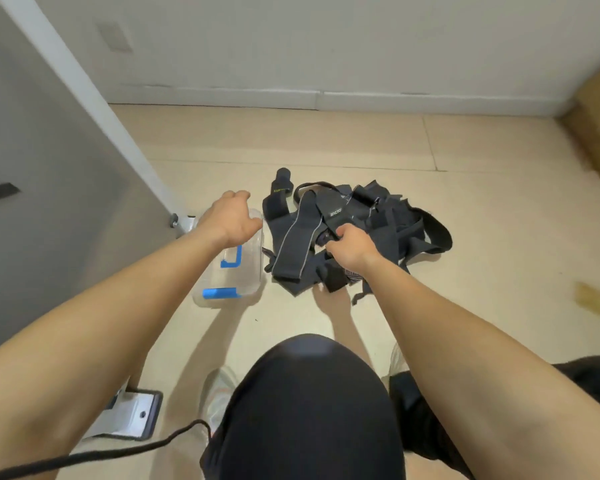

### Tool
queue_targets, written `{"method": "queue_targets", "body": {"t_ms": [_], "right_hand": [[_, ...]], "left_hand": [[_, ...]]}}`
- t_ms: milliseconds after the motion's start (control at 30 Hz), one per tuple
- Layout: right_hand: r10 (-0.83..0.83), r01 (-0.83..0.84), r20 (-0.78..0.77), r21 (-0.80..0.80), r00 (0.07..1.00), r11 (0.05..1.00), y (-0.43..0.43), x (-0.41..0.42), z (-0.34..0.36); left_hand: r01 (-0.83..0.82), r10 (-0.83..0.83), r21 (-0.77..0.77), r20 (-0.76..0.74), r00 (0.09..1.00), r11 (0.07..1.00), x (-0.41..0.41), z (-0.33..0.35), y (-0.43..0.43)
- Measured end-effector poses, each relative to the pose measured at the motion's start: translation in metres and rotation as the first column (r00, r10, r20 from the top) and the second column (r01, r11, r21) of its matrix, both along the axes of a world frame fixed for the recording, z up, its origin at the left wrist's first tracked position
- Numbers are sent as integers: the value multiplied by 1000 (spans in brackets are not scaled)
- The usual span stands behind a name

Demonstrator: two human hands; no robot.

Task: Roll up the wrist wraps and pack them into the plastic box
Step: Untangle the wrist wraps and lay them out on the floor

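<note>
Left hand curls its fingers over the far end of the plastic box, which sits on the floor and seems lidded, blue latch toward the person. Just right of it, the right hand is clenched on one strap in the tangled heap of dark wrist wraps. No roll is made yet, so this looks like the first pick. Next, that strap must be pulled free, laid flat and rolled.
</note>
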State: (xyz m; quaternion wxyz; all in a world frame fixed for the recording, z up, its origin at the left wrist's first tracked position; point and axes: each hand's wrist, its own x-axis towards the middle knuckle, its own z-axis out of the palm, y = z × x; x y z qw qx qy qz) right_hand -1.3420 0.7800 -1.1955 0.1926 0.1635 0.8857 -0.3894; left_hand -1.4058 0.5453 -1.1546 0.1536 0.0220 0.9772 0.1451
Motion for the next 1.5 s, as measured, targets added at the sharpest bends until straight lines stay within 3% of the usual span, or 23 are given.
{"method": "queue_targets", "body": {"t_ms": [300,500,633,767,933,1000,1133,1267,1367,1500], "right_hand": [[-93,93,8,-36,996,995,78,-2,-19],[-148,151,53,-57,988,987,105,-41,-72],[-152,156,54,-80,987,985,107,-72,-111],[-140,141,10,-59,990,988,104,-103,-148],[-202,202,-33,25,979,979,96,-125,-182],[-225,226,-24,21,974,974,96,-126,-184],[-299,293,-18,-148,954,944,95,-123,-170],[-153,155,77,-19,985,988,89,-117,-155],[-125,149,186,-117,974,982,77,-109,-151],[-219,224,59,-88,974,971,55,-94,-149]], "left_hand": [[372,-351,-120,161,922,921,-13,5,103],[445,-401,-154,249,881,882,-64,-36,136],[335,-306,-63,274,912,940,-87,-91,146],[106,-123,70,322,939,992,-97,-154,146],[-160,70,241,343,937,957,-100,-202,144],[-200,94,288,341,935,936,-99,-204,143],[-364,145,409,476,867,837,-97,-185,139],[-413,135,440,537,833,798,-90,-164,132],[-410,119,452,545,830,792,-80,-157,128],[-460,136,464,576,806,757,-70,-164,126]]}}
